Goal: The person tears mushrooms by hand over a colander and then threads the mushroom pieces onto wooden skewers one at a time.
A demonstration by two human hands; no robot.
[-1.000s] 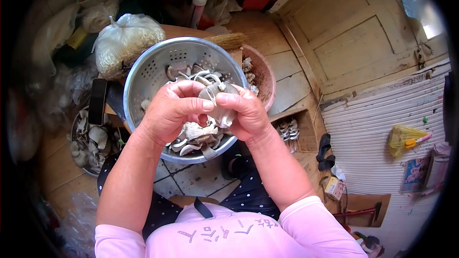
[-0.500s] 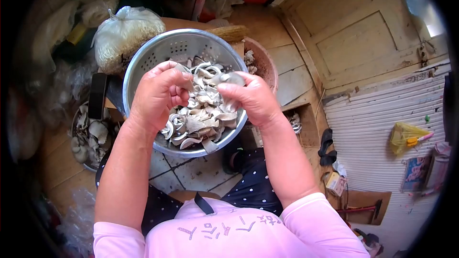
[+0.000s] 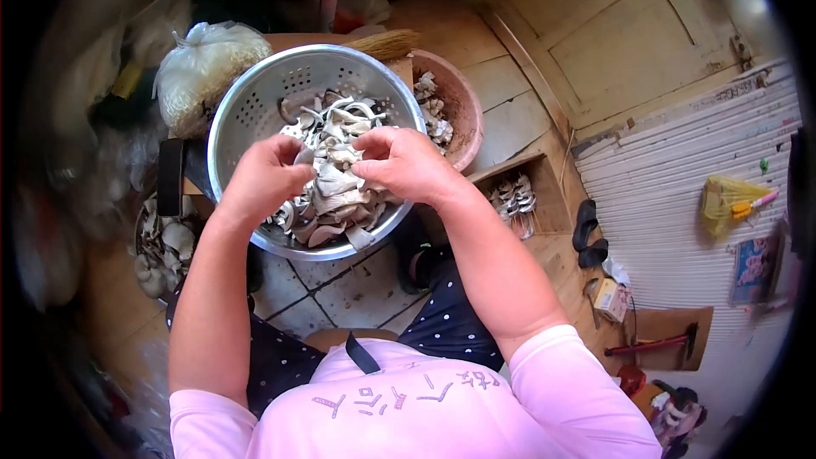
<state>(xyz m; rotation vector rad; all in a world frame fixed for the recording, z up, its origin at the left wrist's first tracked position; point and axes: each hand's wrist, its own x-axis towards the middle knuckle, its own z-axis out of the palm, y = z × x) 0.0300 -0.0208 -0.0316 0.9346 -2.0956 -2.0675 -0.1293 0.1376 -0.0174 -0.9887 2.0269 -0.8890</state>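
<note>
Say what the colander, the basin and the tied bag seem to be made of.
Colander: metal, likely stainless steel, with a silvery sheen and small punched holes.
Basin: probably plastic, matt pink with a rounded rim, though coated metal can't be ruled out.
Bag: thin plastic film, glossy and crinkled, its pale contents showing through.

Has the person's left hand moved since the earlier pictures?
Yes. Judged against the colander, the left hand has shifted left, its fingers now nearer the left rim than in either earlier picture.
</note>
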